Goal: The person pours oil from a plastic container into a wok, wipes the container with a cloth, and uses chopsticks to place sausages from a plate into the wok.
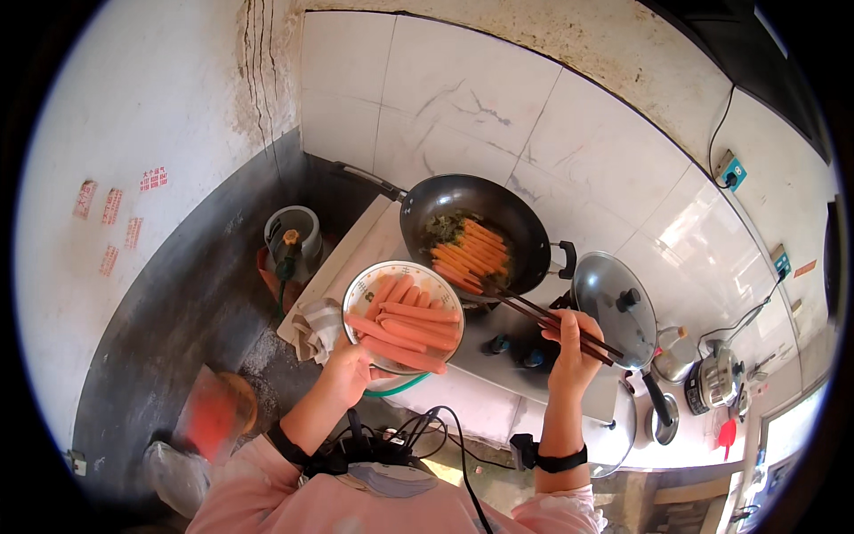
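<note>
My left hand grips the near left rim of a round patterned plate, which is held in the air beside the stove. Several smooth pink sausages lie on it, one poking past its near edge. A pair of dark chopsticks is in my right hand, fingers closed round them. Their tips reach over the near rim of a black wok and meet the sausages in it. Those frying sausages are oranger, laid side by side in oil with greenish bits next to them.
A glass lid leans right of the wok, near its handle. Further right are a pot and a small pan. A gas cylinder stands left of the counter, and a striped cloth hangs at its edge. Tiled wall behind.
</note>
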Motion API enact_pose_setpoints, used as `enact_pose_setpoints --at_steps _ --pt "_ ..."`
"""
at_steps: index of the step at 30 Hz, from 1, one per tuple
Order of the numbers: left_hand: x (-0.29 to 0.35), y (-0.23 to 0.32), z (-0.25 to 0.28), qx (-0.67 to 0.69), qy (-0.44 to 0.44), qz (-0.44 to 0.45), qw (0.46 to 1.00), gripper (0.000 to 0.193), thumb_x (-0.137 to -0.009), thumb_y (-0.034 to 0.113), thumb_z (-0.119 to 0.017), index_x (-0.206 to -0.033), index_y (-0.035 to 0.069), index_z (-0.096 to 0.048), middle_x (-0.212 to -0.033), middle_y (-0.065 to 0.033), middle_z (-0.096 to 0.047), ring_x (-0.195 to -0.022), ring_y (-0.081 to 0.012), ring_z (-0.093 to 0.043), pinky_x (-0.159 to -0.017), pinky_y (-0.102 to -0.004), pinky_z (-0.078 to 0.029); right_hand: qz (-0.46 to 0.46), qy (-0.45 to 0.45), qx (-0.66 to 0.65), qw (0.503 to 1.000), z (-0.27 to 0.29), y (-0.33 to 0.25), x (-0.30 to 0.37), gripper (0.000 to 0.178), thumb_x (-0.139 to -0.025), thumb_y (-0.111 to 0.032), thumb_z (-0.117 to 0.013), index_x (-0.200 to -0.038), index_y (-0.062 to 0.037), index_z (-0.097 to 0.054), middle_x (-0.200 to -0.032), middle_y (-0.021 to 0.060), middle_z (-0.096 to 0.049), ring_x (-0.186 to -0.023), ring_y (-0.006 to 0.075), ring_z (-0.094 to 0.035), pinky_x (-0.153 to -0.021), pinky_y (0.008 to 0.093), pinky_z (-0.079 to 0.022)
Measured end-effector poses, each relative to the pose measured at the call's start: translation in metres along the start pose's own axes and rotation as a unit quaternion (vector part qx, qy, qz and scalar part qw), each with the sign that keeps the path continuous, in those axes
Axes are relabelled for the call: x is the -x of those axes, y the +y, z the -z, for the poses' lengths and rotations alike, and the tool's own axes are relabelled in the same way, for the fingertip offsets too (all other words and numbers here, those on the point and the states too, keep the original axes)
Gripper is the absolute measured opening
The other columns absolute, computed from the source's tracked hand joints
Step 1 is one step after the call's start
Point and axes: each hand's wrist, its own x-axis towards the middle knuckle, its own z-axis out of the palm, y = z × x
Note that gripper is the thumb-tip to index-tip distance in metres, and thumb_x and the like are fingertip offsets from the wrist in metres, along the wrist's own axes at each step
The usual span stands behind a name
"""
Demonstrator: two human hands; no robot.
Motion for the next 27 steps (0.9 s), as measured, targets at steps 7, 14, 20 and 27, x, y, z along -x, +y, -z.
enact_pose_setpoints --at_steps 7,14,20,27 --pt "0.005 0.006 -0.015 -0.015 -0.015 -0.014 1.0 0.071 -0.067 0.005 -0.043 -0.136 0.008 -0.025 -0.129 -0.0141 -0.043 -0.112 -0.0312 -0.051 -0.083 -0.0478 -0.052 0.074 -0.112 0.049 0.99 0.002 -0.031 0.039 0.017 -0.086 -0.01 -0.059 -0.085 0.0071 -0.061 -0.082 0.0132 -0.062 -0.067 0.0155 -0.059 -0.06 0.0245 -0.051" --pt "0.012 0.016 -0.037 -0.01 -0.053 -0.016 0.998 0.072 -0.067 0.005 -0.044 -0.136 0.009 -0.025 -0.128 -0.0141 -0.044 -0.11 -0.0306 -0.053 -0.083 -0.0456 -0.053 0.199 -0.208 0.17 0.943 0.0 -0.048 0.047 0.013 -0.078 -0.008 -0.066 -0.079 0.003 -0.061 -0.082 0.0161 -0.065 -0.071 0.0239 -0.062 -0.065 0.0279 -0.049" --pt "0.004 0.006 -0.016 -0.003 0.001 -0.008 1.0 0.064 -0.068 0.007 -0.045 -0.131 0.002 -0.033 -0.125 -0.0143 -0.048 -0.109 -0.0292 -0.054 -0.081 -0.0445 -0.054 0.081 -0.109 0.02 0.991 0.015 -0.051 0.052 0.03 -0.086 -0.026 -0.06 -0.08 0.0031 -0.058 -0.08 0.018 -0.063 -0.066 0.0207 -0.059 -0.061 0.0284 -0.047" --pt "-0.01 -0.004 -0.005 0.005 0.006 -0.026 1.0 0.062 -0.068 0.007 -0.045 -0.129 0.002 -0.035 -0.125 -0.0149 -0.048 -0.11 -0.029 -0.054 -0.083 -0.0444 -0.053 0.103 -0.105 0.083 0.986 0.01 -0.038 0.049 0.021 -0.085 -0.014 -0.06 -0.081 0.0065 -0.059 -0.081 0.0164 -0.063 -0.06 0.0163 -0.058 -0.055 0.0236 -0.047"
